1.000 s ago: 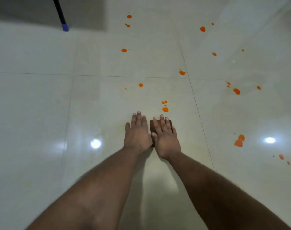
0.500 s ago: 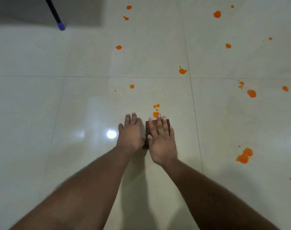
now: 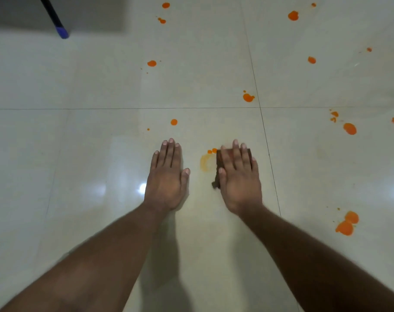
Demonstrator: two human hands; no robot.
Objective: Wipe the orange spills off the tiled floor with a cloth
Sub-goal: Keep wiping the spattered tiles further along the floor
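Right hand: the right hand (image 3: pixel 240 176) is lying palm down with its fingers straight and close together, pressing flat on a small dark brown folded cloth (image 3: pixel 220 162); nothing is curled round the cloth.
Cloth: the brown cloth is sitting on the glossy cream tiled floor (image 3: pixel 79 154) under the right fingers, with its left edge and far corners showing past the hand.
Left hand: the left hand (image 3: pixel 166 176) is resting flat on the bare tile, fingers straight and together, thumb out to the side, holding nothing; it is lying apart from the cloth.
Smear: a faint orange ring-shaped smear (image 3: pixel 205 162) is showing on the tile just beside the cloth's left edge, between the 2 hands.
Nearest drops: 2 small orange drops (image 3: pixel 212 151) are sitting just beside the cloth's far left corner.
Other spills: more orange spots are lying ahead, among them 1 round spot (image 3: pixel 173 122) beyond the left fingers, and a larger double blot (image 3: pixel 346 224) is lying well to the right of the right forearm.
Far left: a dark rod with a blue tip (image 3: pixel 61 30) is touching down at the top left.
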